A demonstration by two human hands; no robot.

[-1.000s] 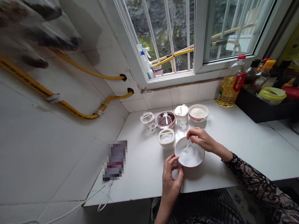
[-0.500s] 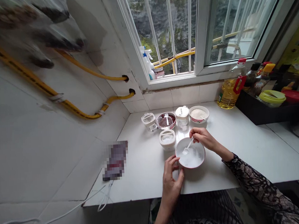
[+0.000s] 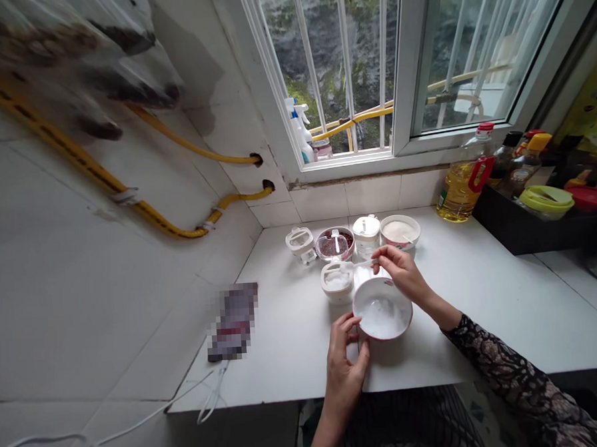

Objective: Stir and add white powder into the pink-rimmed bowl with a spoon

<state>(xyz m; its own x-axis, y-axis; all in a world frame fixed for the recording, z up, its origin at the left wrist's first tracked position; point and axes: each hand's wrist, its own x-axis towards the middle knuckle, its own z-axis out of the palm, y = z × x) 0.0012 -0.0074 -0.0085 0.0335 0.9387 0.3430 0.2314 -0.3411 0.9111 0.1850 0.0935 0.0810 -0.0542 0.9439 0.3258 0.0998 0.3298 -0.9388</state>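
Now, left hand (image 3: 344, 374): half open, fingers spread against the outside of the white bowl (image 3: 381, 280); you are bracing it, not gripping it, and a light touch like this suits the job.
Right hand (image 3: 402, 275): closed in a pinch on the white plastic spoon (image 3: 363, 263); a level pinch guards against spills.
Bowl: between your hands, near the front edge of the bench (image 3: 284, 337), holding white powder (image 3: 381, 319).
Spoon: its far end reaches over the open tub (image 3: 338, 295) just behind the bowl; you cannot tell if it touches the contents.
Nearby: a dish of red beans (image 3: 333, 243), a lidded jar (image 3: 366, 232), and a bottle of cooking oil (image 3: 459, 192).
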